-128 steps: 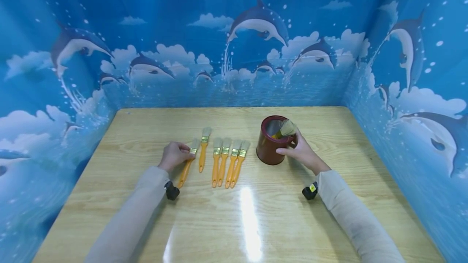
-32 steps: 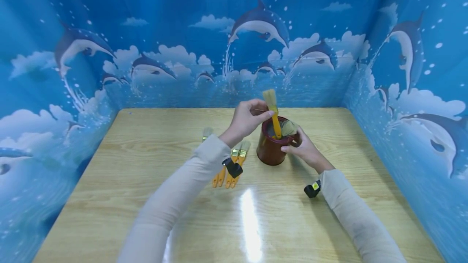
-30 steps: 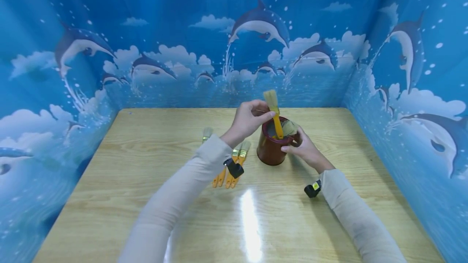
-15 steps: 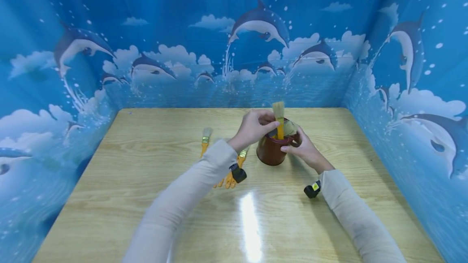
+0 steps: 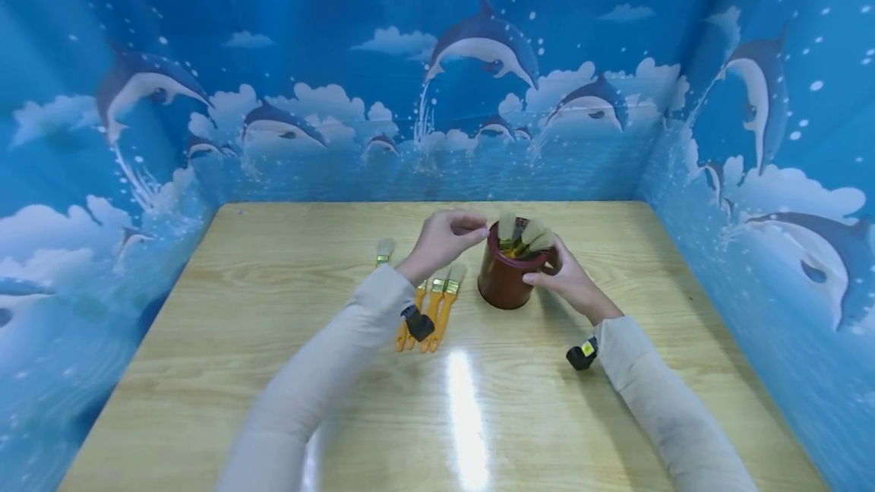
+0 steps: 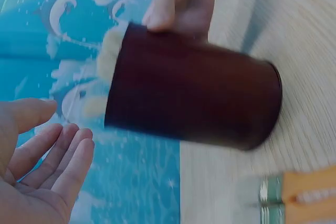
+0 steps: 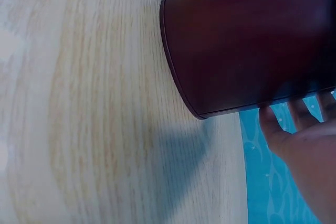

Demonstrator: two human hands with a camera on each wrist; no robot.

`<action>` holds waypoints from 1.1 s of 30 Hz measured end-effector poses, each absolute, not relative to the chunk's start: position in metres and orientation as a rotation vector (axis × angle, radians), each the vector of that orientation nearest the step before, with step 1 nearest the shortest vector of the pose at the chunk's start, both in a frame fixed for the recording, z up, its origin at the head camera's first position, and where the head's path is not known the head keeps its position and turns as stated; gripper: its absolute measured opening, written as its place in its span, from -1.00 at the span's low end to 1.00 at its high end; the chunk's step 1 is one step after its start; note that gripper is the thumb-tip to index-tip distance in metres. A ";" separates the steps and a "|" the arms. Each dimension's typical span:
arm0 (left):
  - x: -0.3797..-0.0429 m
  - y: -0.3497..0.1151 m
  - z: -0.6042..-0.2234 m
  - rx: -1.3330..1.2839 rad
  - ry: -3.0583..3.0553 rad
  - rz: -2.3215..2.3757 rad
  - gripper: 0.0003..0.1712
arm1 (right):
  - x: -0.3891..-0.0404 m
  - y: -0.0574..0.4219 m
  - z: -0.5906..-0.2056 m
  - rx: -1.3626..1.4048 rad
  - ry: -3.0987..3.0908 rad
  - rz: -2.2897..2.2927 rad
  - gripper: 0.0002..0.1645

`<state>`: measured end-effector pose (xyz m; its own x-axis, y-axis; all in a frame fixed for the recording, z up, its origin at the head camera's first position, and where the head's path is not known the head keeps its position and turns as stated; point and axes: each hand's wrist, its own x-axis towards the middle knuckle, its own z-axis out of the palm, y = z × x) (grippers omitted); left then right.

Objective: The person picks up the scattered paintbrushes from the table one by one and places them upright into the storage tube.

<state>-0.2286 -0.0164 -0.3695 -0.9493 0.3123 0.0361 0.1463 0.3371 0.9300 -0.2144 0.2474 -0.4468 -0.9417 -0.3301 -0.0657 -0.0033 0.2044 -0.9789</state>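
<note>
A dark red-brown cylindrical cup (image 5: 504, 285) stands upright on the table. Bristle heads of paintbrushes (image 5: 536, 238) stick out over its rim, and their handles are hidden inside. My right hand (image 5: 567, 279) grips the cup's right side, thumb in front; fingertips press its wall in the right wrist view. Just left of the rim is my left hand (image 5: 444, 243), holding nothing. The left wrist view shows that left hand (image 6: 47, 166) with fingers spread, apart from the cup (image 6: 189, 87). Beneath the left forearm lie several paintbrushes (image 5: 446, 306) with orange handles, bristles pointing away.
A separate paintbrush (image 5: 384, 250) lies left of the group, partly covered by the left sleeve. The wooden table (image 5: 581, 431) ends at a blue dolphin-print curtain (image 5: 437, 165) at the back and sides. A bright light reflection (image 5: 467, 416) crosses the table's front.
My left hand brought a paintbrush from the table's left, lowered it handle-first into the cup, let go and drew back leftward. My right hand stayed on the cup.
</note>
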 end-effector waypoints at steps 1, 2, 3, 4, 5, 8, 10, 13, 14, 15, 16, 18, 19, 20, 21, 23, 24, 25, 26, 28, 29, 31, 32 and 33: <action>-0.229 -0.021 -0.371 0.403 2.440 1.684 -0.69 | -0.214 0.247 -0.447 -0.314 2.228 -1.797 0.11; -0.230 -0.027 -0.373 0.385 2.440 1.690 -0.68 | -0.214 0.247 -0.447 -0.315 2.234 -1.794 0.11; -0.231 -0.032 -0.375 0.360 2.443 1.695 -0.69 | -0.214 0.247 -0.447 -0.316 2.238 -1.792 0.11; -0.231 -0.038 -0.377 0.344 2.441 1.702 -0.69 | -0.214 0.247 -0.446 -0.317 2.241 -1.790 0.11; -0.232 -0.043 -0.379 0.324 2.440 1.706 -0.68 | -0.214 0.247 -0.446 -0.318 2.244 -1.791 0.11; -0.233 -0.061 -0.384 0.260 2.442 1.710 -0.66 | -0.213 0.247 -0.445 -0.315 2.246 -1.793 0.11; -0.233 -0.072 -0.387 0.211 2.436 1.713 -0.64 | -0.212 0.247 -0.445 -0.308 2.250 -1.789 0.11; -0.232 -0.089 -0.392 0.146 2.427 1.714 -0.59 | -0.212 0.247 -0.444 -0.295 2.253 -1.787 0.11; -0.231 -0.094 -0.394 0.126 2.423 1.717 -0.58 | -0.212 0.247 -0.444 -0.294 2.254 -1.784 0.12; -0.231 -0.100 -0.396 0.110 2.419 1.720 -0.57 | -0.212 0.246 -0.444 -0.293 2.253 -1.783 0.12; -0.231 -0.105 -0.399 0.095 2.418 1.721 -0.56 | -0.212 0.246 -0.444 -0.293 2.252 -1.782 0.13; -0.231 -0.115 -0.404 0.055 2.425 1.710 -0.55 | -0.211 0.246 -0.444 -0.291 2.250 -1.784 0.13; -0.231 -0.120 -0.406 0.032 2.431 1.700 -0.54 | -0.211 0.246 -0.444 -0.290 2.250 -1.783 0.14; -0.232 -0.124 -0.410 0.006 2.430 1.697 -0.54 | -0.211 0.246 -0.444 -0.289 2.250 -1.782 0.14; -0.232 -0.129 -0.413 -0.016 2.439 1.683 -0.54 | -0.211 0.246 -0.444 -0.287 2.250 -1.782 0.14; -0.233 -0.137 -0.418 -0.059 2.460 1.653 -0.53 | -0.210 0.246 -0.444 -0.283 2.250 -1.783 0.14; -0.233 -0.141 -0.421 -0.072 2.470 1.642 -0.53 | -0.210 0.246 -0.444 -0.282 2.251 -1.782 0.13; -0.233 -0.144 -0.424 -0.083 2.484 1.627 -0.53 | -0.210 0.246 -0.444 -0.280 2.253 -1.780 0.13; -0.234 -0.147 -0.426 -0.091 2.499 1.612 -0.52 | -0.210 0.247 -0.444 -0.278 2.253 -1.780 0.13; -0.234 -0.152 -0.431 -0.116 2.519 1.592 -0.52 | -0.209 0.247 -0.444 -0.275 2.253 -1.777 0.14; -0.234 -0.154 -0.433 -0.130 2.523 1.586 -0.52 | -0.209 0.246 -0.444 -0.277 2.251 -1.777 0.14; -0.234 -0.158 -0.437 -0.174 2.512 1.585 -0.52 | -0.209 0.246 -0.443 -0.277 2.252 -1.775 0.14; -0.234 -0.160 -0.439 -0.192 2.504 1.587 -0.52 | -0.210 0.246 -0.443 -0.280 2.251 -1.775 0.13; -0.235 -0.161 -0.441 -0.212 2.492 1.591 -0.53 | -0.210 0.245 -0.443 -0.282 2.251 -1.776 0.13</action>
<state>-0.2348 -0.1608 -0.4410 -0.9740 -0.0244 -0.2252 -0.2145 0.4183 0.8826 -0.2099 0.2454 -0.4434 -0.9474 -0.3092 -0.0824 0.0082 0.2341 -0.9722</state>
